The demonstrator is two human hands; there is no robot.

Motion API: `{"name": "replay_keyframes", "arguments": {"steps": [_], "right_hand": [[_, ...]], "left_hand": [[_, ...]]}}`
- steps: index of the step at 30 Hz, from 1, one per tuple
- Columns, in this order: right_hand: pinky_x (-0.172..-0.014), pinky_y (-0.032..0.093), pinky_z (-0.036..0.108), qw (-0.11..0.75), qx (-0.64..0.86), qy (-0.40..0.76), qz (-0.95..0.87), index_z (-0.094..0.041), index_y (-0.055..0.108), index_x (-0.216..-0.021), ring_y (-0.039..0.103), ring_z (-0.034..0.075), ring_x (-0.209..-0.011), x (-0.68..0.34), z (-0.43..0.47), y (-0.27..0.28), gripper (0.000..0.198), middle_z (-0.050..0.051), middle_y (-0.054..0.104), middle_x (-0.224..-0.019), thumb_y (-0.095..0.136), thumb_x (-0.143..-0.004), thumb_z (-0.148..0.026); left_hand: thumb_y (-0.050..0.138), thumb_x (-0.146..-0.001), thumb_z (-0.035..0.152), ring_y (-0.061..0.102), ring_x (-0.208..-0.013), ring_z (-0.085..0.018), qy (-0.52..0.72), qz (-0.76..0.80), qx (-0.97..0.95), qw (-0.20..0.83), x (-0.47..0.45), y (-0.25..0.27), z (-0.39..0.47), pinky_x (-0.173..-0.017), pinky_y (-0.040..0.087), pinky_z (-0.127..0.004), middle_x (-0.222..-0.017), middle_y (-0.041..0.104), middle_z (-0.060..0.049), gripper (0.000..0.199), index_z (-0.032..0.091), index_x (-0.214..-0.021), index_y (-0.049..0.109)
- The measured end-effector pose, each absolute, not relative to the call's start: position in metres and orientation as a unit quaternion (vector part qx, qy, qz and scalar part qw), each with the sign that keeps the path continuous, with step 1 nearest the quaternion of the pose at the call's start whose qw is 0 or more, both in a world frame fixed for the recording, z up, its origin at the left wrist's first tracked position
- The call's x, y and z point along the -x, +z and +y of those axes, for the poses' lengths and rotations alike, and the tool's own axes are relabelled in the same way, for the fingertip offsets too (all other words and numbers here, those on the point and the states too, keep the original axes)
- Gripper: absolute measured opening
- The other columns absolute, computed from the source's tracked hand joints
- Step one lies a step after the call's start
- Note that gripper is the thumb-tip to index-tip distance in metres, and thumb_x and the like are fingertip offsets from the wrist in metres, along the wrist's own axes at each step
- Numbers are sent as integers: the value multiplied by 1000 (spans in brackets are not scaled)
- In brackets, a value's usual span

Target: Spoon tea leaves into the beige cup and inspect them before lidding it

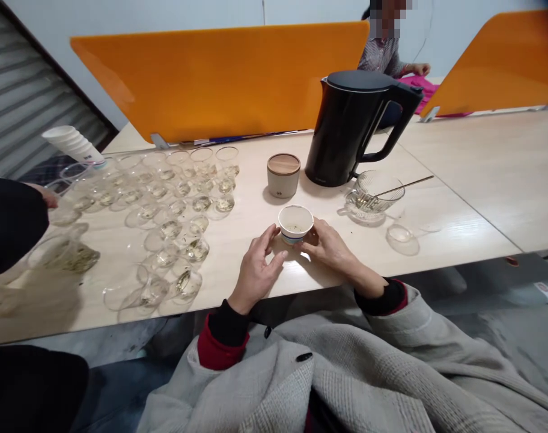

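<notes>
A white paper cup [296,222] with a blue-banded base stands near the front of the table, with a little liquid and some small dark bits in it. The fingers of my right hand [332,248] close on its right side. On the left side, my left hand [258,264] curves around the cup with thumb and fingers apart; its fingertips are near the wall, and I cannot tell whether they touch. Just behind the cup is a beige canister [283,177] with a wooden lid. A ribbed glass cup [377,191] holding a thin metal stick rests on a glass saucer to the right.
A black electric kettle [353,129] stands behind the glass cup. Many clear cups [179,207] with leaves crowd the left, beside stacked paper cups [73,144]. A small clear lid-like piece [402,239] lies right. Orange dividers [220,84] line the back; another person's dark sleeve [15,225] reaches in left.
</notes>
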State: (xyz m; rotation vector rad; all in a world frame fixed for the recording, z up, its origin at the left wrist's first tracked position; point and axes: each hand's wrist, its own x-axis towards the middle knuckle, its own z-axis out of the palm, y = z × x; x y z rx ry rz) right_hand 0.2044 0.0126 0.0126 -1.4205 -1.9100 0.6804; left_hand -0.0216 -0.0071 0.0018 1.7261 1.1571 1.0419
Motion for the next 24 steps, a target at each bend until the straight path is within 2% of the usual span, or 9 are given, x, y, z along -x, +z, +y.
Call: {"name": "replay_keyframes", "arguments": {"steps": [5,11,14,17,19,21,24], "right_hand": [[-89,50,43,306,548,243,-740,-20,68,-118,63,30,-100,-204,10,11,34,11,74,-112,76,-91,-39],[-95,52,46,312,510,251,-761,-21,70,-120,65,32,-107,-205,4,11,34,11,76,-117,75,-93,-41],[-106,52,53,324,493,241,-771,-20,67,-138,64,36,-122,-210,1,8,51,15,72,-135,74,-93,-44],[-120,46,58,340,477,224,-779,-20,51,-160,55,38,-144,-222,-1,2,73,17,57,-160,72,-95,-44],[-124,45,59,335,489,202,-780,-20,45,-166,52,36,-149,-231,0,-2,72,17,53,-165,64,-99,-41],[-126,43,59,305,514,168,-784,-19,44,-167,50,35,-152,-237,2,-5,67,18,51,-167,54,-103,-38],[-133,34,61,223,553,116,-794,-11,43,-167,40,36,-161,-234,5,-8,65,21,43,-172,44,-109,-39]], "left_hand": [[70,-97,33,68,-133,-29,429,447,-687,379,23,1,-10,-113,58,-46,-146,71,-16,57,20,-152,62],[69,-98,31,72,-123,-27,440,430,-698,366,24,4,-14,-112,58,-44,-131,76,-14,43,18,-140,70],[69,-98,28,73,-121,-25,444,430,-698,361,25,4,-14,-110,59,-43,-130,76,-13,41,19,-138,70],[67,-101,30,73,-120,-24,458,453,-684,341,28,-1,-13,-105,63,-40,-134,73,-14,39,18,-138,69],[65,-103,31,73,-122,-25,465,476,-682,304,30,-6,-10,-103,65,-40,-138,71,-16,39,18,-139,68],[61,-105,30,68,-133,-28,453,492,-702,246,32,-10,-8,-109,63,-45,-145,69,-18,41,18,-143,66],[55,-106,24,50,-156,-35,380,506,-762,141,32,-13,-5,-127,48,-59,-158,62,-21,48,15,-153,58]]}}
